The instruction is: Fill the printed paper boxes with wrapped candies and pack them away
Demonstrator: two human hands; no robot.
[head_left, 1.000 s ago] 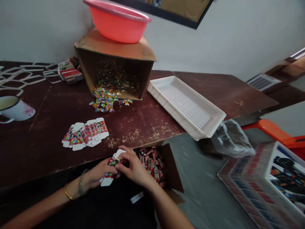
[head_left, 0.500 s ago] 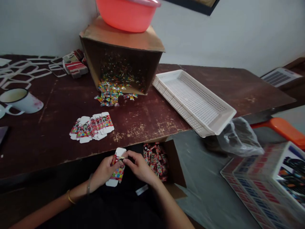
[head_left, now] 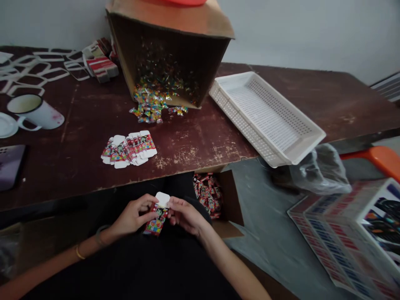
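Over my lap, my left hand point(head_left: 134, 214) grips a small red printed candy box point(head_left: 157, 218) by its left side, thumb across the front. Its white top flap point(head_left: 162, 199) stands up, while the lower end shows no white flap. My right hand point(head_left: 186, 214) pinches the box's upper right edge beside that flap, its other fingers curled behind. Whether anything is inside the box I cannot tell. On the table in front lies a fanned pile of flattened red boxes point(head_left: 128, 151). Behind it, small clear-wrapped colourful candies point(head_left: 151, 104) spill from a cardboard box point(head_left: 215, 23) lying on its side.
A white perforated tray point(head_left: 215, 93) overhangs the table edge at the right. Below, an open carton point(head_left: 233, 198) holds many red packets point(head_left: 208, 193). An enamel mug point(head_left: 46, 114), a lid point(head_left: 6, 126) and a phone point(head_left: 11, 166) are at the left. A plastic crate point(head_left: 346, 229) stands at the right.
The view has tipped downward. My right fingers have moved from over the box's upper front to its right edge. The white flap at the box's lower end is out of sight now.
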